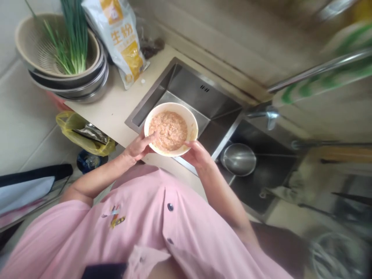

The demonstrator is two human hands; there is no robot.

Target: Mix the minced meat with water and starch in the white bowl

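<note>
A white bowl (193, 128) is held up between my two hands, over the near edge of the steel sink. Inside it lies a pinkish, minced mixture (170, 130), which looks like ground meat. My left hand (141, 146) grips the bowl's left side, with the thumb over the rim and the fingers underneath. On the lower right side, my right hand (197, 153) holds the rim with its thumb on top; its other fingers are mostly hidden under the bowl.
Left on the counter, stacked basins (69, 93) carry a colander (26, 42) with green onions (74, 38). A starch bag (124, 42) leans beside them. The double sink (188, 85) has a metal bowl (238, 159) and faucet (271, 116) at right. A yellow bag (84, 133) hangs lower left.
</note>
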